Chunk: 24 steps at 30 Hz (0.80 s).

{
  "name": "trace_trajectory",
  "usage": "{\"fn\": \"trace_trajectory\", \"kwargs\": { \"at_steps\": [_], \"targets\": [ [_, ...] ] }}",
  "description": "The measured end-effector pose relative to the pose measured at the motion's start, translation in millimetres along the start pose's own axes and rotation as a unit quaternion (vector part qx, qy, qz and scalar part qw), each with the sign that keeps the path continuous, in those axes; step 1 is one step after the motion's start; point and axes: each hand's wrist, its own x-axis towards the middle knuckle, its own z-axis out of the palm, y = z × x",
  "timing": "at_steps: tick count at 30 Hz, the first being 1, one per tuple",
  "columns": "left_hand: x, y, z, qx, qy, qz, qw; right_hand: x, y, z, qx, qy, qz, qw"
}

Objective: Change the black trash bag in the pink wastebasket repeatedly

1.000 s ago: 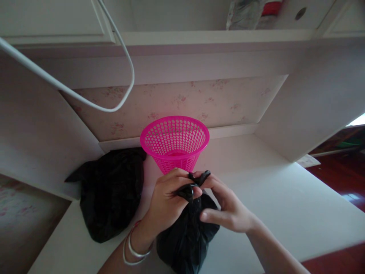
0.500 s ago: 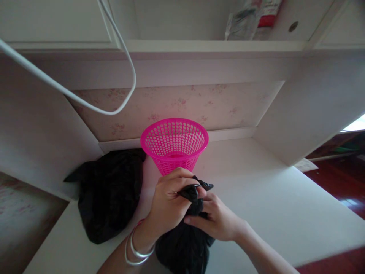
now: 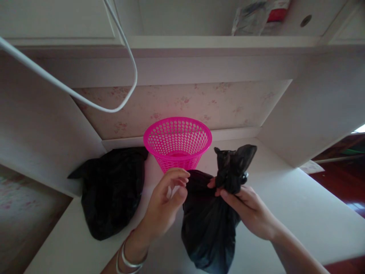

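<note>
A black plastic bag [image 3: 209, 228] hangs above the white desktop, its neck gathered into a knot-like bunch with loose ends sticking up. My right hand [image 3: 251, 207] is closed around that neck, thumb and fingers pinching just below the bunch. To the left of the bag, my left hand [image 3: 168, 198] holds nothing; its fingers are curved and apart from the thumb. Silver bangles circle the left wrist. Behind both hands stands a pink perforated plastic basket [image 3: 178, 156], with nothing visible inside it.
A second black plastic bag [image 3: 114, 194] lies on the white desktop [image 3: 285, 205] at the left, against the side panel. A white cable [image 3: 85, 103] loops down at upper left. Clear and red packages [image 3: 256, 19] sit on the shelf above.
My left hand has let go of the bag's neck and moved slightly down and left. The right hand has carried the bag to the right, bringing the bunched top into view.
</note>
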Motion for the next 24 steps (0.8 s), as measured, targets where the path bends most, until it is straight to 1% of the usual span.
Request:
{"fn": "trace_trajectory", "kwargs": {
  "at_steps": [2, 4, 6, 8, 10, 12, 15, 18, 21, 24],
  "targets": [
    [-11.1, -2.6, -2.3, 0.042, 0.019, -0.042, 0.998, -1.5, 6.2, -15.7, 0.025, 0.048, 0.036, 0.998],
    [-22.7, -6.2, -2.4, 0.078, 0.019, -0.084, 0.993, 0.5, 11.4, -30.3, 0.07, 0.12, 0.064, 0.988],
    [-34.7, -11.7, -1.5, 0.087, 0.004, -0.117, 0.989, 6.2, 14.5, -45.1, 0.124, 0.205, 0.089, 0.967],
    [-45.8, -18.1, -0.8, 0.079, -0.016, -0.145, 0.986, 14.2, 17.1, -61.7, 0.168, 0.275, 0.109, 0.94],
    [-55.1, -23.4, -1.5, 0.076, -0.041, -0.18, 0.98, 23.1, 22.5, -80.4, 0.189, 0.325, 0.113, 0.92],
    [-61.9, -26.9, -4.1, 0.083, -0.06, -0.227, 0.969, 32.1, 33.3, -100.7, 0.196, 0.362, 0.11, 0.905],
    [-69.1, -30.3, -10.7, 0.099, -0.066, -0.29, 0.95, 44.6, 57.6, -131.3, 0.204, 0.387, 0.12, 0.891],
    [-76.8, -35.0, -16.9, 0.112, -0.049, -0.321, 0.939, 55.4, 82.9, -156.8, 0.197, 0.391, 0.14, 0.888],
    [-87.8, -41.6, -19.6, 0.13, -0.036, -0.34, 0.931, 65.8, 103.4, -173.0, 0.185, 0.396, 0.159, 0.885],
    [-98.7, -47.5, -20.5, 0.148, -0.031, -0.347, 0.925, 76.2, 120.4, -180.0, 0.157, 0.389, 0.178, 0.89]
  ]
}}
